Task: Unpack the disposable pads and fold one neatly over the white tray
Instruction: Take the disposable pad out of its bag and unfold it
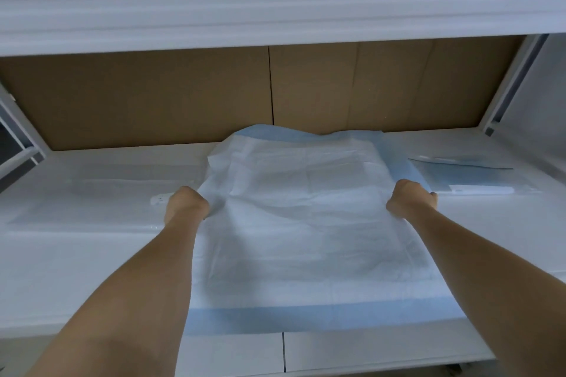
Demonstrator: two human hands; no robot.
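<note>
While both hands grip its side edges, the disposable pad (300,223) lies spread across the middle of the white work surface (92,269), its blue near border at six o'clock by the front edge and its far end bunched up at twelve o'clock against the cardboard backing (137,95). Its long axis seems to run from six to twelve, away from the person, white absorbent face up. The left hand (186,203) has fingers curled round the nine o'clock edge; the right hand (412,199) pinches the three o'clock edge likewise.

To do this step well, I judge both hands should move evenly, keeping the sheet taut so the far corners meet the near ones squarely and the crease falls straight across. The white tray itself I cannot make out; it may be hidden under the pad.

Further out, a clear plastic wrapper (477,177) lies at two o'clock and another flat clear sheet (92,193) at nine.
</note>
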